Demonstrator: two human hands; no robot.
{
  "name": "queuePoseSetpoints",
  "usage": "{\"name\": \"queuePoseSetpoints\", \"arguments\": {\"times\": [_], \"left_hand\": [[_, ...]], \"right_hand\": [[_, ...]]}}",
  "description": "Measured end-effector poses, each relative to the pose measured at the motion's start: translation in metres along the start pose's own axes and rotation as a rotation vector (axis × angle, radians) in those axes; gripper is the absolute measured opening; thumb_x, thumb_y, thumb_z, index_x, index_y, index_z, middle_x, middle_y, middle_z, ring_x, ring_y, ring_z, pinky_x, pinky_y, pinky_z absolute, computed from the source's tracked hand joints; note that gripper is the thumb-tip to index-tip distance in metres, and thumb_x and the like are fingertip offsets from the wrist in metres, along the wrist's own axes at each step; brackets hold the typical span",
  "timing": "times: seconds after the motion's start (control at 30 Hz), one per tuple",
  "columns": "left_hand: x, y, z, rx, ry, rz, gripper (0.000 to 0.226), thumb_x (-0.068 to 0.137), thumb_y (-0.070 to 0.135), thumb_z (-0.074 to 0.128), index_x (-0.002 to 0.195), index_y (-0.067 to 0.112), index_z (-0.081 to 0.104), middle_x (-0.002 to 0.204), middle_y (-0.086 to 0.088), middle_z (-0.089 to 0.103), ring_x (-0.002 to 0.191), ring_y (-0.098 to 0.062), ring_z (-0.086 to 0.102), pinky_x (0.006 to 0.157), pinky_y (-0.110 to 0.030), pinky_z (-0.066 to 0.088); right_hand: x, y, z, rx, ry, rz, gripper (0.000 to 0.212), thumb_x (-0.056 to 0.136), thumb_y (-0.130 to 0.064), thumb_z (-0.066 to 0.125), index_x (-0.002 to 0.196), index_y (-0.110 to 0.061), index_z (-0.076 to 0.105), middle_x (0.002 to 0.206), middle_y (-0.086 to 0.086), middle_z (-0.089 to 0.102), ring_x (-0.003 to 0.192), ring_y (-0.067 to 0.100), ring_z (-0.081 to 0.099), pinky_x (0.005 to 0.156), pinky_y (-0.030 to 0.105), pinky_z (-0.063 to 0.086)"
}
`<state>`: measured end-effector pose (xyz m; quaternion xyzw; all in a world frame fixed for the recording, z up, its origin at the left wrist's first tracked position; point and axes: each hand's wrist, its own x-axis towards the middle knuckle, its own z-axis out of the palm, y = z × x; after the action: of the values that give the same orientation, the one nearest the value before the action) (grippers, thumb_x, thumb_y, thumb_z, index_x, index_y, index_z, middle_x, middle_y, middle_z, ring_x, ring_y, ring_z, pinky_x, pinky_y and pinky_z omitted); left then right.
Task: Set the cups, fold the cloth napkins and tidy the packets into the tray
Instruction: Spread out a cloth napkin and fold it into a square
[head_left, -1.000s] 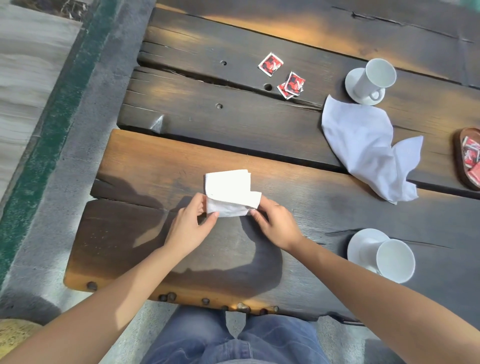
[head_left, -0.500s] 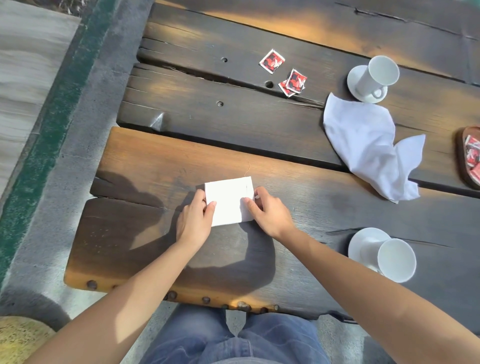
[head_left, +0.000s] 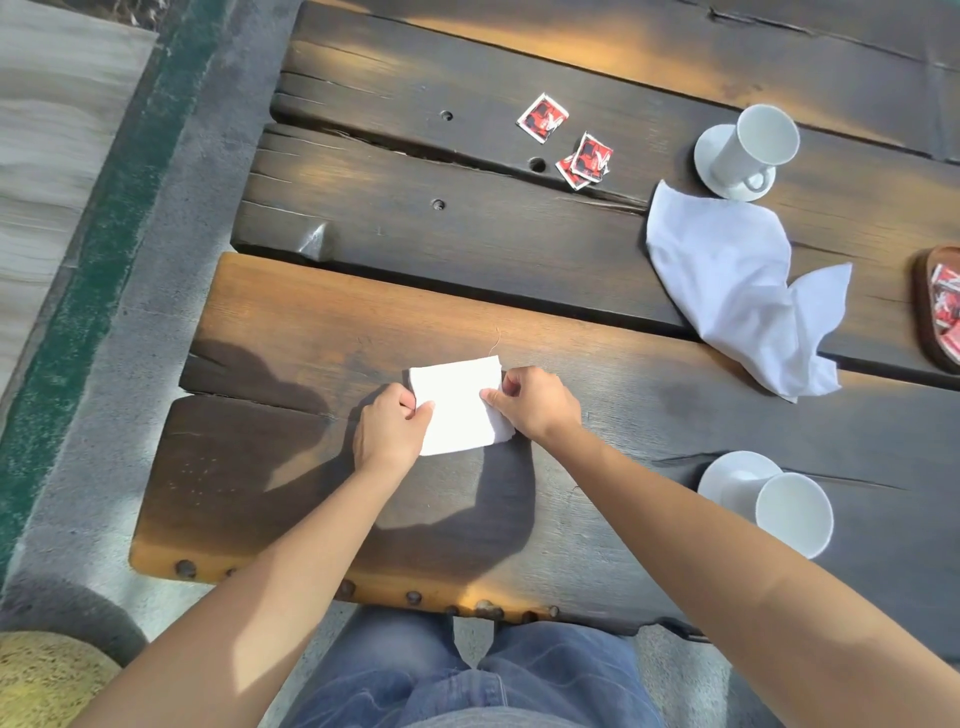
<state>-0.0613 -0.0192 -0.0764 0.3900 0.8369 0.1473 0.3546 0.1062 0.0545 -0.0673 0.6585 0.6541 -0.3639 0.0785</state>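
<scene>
Centre of frame: I pinch the folded napkin (head_left: 457, 405) at both side edges, left hand (head_left: 390, 428) and right hand (head_left: 537, 402) each in a closed grip, pinning it flat on the table (head_left: 311, 322) so the fold sets

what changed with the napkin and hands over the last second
The folded napkin went from a loose, half-lifted flap pinched at its near edge to a flat rectangle on the table. The left hand and right hand moved from that near edge to its two sides and now press it down. The unfolded napkin, both cups, the loose packets and the tray stayed put.
</scene>
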Motion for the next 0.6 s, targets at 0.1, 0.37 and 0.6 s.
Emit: {"name": "queuePoseSetpoints", "arguments": {"times": [0.1, 0.37, 0.6], "left_hand": [[0.001, 0.001, -0.003, -0.014, -0.011, -0.008, 0.02, 0.084, 0.033, 0.065, 0.079, 0.017, 0.054, 0.082, -0.003, 0.067, 0.075, -0.024, 0.063, 0.056, -0.027, 0.044], [-0.001, -0.009, -0.011, -0.09, 0.028, -0.064, 0.02, 0.081, 0.03, 0.071, 0.095, 0.022, 0.058, 0.09, 0.0, 0.07, 0.081, -0.023, 0.068, 0.071, -0.041, 0.056], [-0.001, -0.001, -0.012, 0.011, -0.01, -0.054, 0.018, 0.087, 0.032, 0.06, 0.102, 0.021, 0.061, 0.101, 0.0, 0.067, 0.087, -0.02, 0.059, 0.062, -0.027, 0.038]], "right_hand": [[0.001, -0.001, -0.002, -0.009, 0.003, 0.011, 0.04, 0.082, -0.054, 0.06, 0.059, -0.023, 0.048, 0.059, -0.012, 0.056, 0.055, 0.007, 0.05, 0.046, 0.023, 0.031], [-0.006, 0.01, -0.002, -0.062, 0.07, -0.039, 0.043, 0.08, -0.064, 0.056, 0.065, -0.024, 0.05, 0.061, -0.01, 0.059, 0.061, 0.013, 0.057, 0.048, 0.024, 0.035], [-0.011, 0.006, -0.004, 0.001, 0.077, -0.021, 0.034, 0.08, -0.063, 0.056, 0.084, -0.029, 0.055, 0.08, -0.012, 0.063, 0.074, 0.012, 0.06, 0.055, 0.026, 0.042]]}}
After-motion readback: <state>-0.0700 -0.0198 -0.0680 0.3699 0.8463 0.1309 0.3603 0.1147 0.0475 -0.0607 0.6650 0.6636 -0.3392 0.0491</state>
